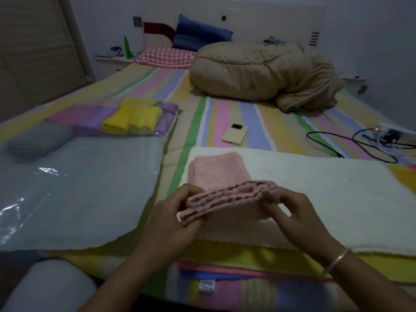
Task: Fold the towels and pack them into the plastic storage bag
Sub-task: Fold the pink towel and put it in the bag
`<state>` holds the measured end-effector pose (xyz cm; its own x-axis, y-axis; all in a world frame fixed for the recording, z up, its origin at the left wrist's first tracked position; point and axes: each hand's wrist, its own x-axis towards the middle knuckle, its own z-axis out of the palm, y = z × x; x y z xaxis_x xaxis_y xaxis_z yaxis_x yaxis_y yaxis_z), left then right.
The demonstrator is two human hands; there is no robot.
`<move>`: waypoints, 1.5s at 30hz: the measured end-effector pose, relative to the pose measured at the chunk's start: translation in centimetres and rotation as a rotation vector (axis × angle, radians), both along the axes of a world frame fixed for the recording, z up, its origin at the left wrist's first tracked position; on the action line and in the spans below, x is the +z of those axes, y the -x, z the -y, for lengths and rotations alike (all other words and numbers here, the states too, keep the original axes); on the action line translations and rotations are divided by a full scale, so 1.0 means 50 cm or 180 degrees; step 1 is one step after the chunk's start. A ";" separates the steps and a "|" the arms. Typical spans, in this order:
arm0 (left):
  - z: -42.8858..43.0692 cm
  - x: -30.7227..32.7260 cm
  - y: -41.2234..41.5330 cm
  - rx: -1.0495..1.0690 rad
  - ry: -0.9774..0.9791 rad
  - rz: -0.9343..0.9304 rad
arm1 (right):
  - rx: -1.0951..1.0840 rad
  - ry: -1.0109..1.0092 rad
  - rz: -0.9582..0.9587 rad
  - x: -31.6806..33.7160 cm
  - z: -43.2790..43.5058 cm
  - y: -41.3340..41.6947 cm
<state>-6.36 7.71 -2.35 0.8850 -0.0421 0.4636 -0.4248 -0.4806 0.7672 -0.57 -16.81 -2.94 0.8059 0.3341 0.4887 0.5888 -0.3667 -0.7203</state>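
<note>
Folding pink towel, item midway: my left hand and right hand pinch its doubled edge; yellow towels bagged; white towel, grey towel outstanding.

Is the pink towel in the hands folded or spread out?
Folded, partway: the pink towel shows several stacked layers at its near edge, pinched between the left hand and right hand.

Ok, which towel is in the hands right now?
The pink towel, pinched at both ends by the left hand and right hand; the yellow towels lie bagged.
</note>
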 end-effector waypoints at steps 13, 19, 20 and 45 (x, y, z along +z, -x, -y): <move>0.041 -0.041 -0.034 0.1498 -0.1167 -0.0049 | -0.1066 0.0129 -0.1993 -0.055 -0.026 0.006; 0.031 -0.076 -0.011 -0.0124 -0.2656 0.0777 | -0.1125 0.0129 -0.2067 -0.055 -0.025 0.003; 0.022 -0.087 -0.015 -0.0193 -0.2766 0.0522 | -0.1137 0.0056 -0.2049 -0.058 -0.024 0.002; 0.006 -0.044 -0.359 0.1218 -0.1973 -0.2024 | -0.1722 0.1404 -0.2336 -0.029 -0.060 -0.261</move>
